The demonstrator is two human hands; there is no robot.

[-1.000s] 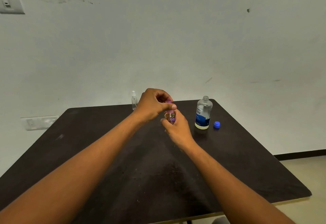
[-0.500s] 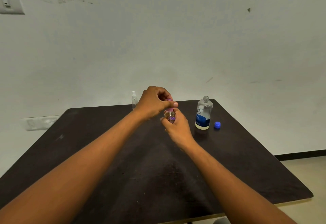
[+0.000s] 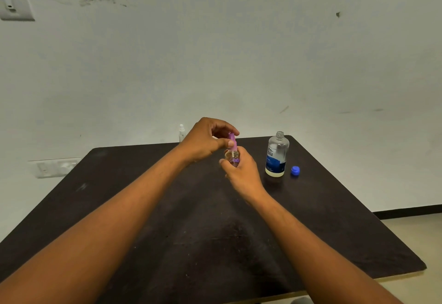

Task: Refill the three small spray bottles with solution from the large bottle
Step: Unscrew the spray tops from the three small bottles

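My right hand (image 3: 241, 172) grips the body of a small clear spray bottle (image 3: 232, 156) with a purple label, held upright above the dark table (image 3: 215, 232). My left hand (image 3: 205, 139) pinches its pink spray top (image 3: 232, 141) from above. To the right stands the large clear bottle (image 3: 276, 154) with a blue label, its neck uncapped. Its blue cap (image 3: 295, 170) lies on the table just right of it. A second small spray bottle with a white top (image 3: 181, 132) stands at the table's far edge, partly hidden behind my left hand. A third small bottle is not visible.
A pale wall rises right behind the table's far edge, with a switch plate (image 3: 14, 4) at upper left and a socket plate (image 3: 56, 167) low on the left. The table's right edge drops to a light floor (image 3: 418, 236).
My left hand has lifted slightly and opened its fingers around the pink top, so more of the top shows. The other objects have stayed put.
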